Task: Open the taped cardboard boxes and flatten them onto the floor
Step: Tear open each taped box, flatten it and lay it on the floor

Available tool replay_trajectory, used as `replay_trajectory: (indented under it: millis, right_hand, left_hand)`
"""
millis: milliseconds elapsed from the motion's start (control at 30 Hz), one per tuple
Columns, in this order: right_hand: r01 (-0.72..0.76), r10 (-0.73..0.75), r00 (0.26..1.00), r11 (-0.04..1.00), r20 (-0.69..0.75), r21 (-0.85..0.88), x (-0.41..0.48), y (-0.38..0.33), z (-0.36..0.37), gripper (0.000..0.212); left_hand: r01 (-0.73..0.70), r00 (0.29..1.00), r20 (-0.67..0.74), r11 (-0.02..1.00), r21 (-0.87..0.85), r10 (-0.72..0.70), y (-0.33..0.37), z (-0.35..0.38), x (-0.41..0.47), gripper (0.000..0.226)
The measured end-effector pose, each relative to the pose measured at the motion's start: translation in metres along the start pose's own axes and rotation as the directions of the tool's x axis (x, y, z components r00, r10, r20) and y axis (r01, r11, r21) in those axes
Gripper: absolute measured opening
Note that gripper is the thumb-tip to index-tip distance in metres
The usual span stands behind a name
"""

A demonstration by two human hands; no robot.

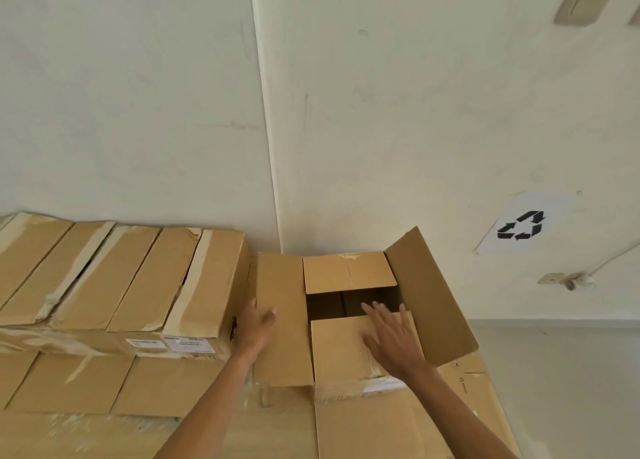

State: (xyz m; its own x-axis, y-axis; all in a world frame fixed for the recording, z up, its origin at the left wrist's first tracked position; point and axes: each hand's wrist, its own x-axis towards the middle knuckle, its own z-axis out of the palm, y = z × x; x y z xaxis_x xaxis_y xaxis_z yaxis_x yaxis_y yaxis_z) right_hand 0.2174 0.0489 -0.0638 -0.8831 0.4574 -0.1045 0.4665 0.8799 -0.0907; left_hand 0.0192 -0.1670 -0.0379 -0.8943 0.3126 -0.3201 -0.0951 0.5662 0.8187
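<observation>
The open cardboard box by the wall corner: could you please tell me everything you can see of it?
The open box is plain brown corrugated cardboard, resting on other cartons beside a taped box. Its two short flaps fold inward, leaving a dark gap; the left flap lies about level, the right flap tilts up and outward. The left hand grips the left flap's edge; the right hand, spread open, is over the near short flap.

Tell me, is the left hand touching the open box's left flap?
Touching. Head view: the left hand grips the edge of the left flap, thumb on top.
</observation>
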Motion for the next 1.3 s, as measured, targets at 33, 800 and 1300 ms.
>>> replay_trajectory:
  millis: [33,800,1300]
  right_hand:
    - [0.004,-0.009,0.996,0.999,0.094,0.048,0.009,-0.005,-0.006,0.064]
    - [-0.414,-0.130,0.629,0.779,0.767,0.472,0.034,-0.013,-0.045,0.102]
    - [-0.173,0.126,0.957,0.970,0.261,0.169,0.154,-0.001,-0.045,0.089]
  left_hand:
    - [0.003,1.000,-0.004,1.000,-0.005,-0.003,-0.001,0.000,-0.001,0.033]
    - [-0.103,0.993,-0.041,0.991,0.089,0.107,-0.010,0.004,0.001,0.047]
    - [-0.229,0.972,0.076,0.966,0.121,0.221,-0.006,-0.008,0.000,0.067]
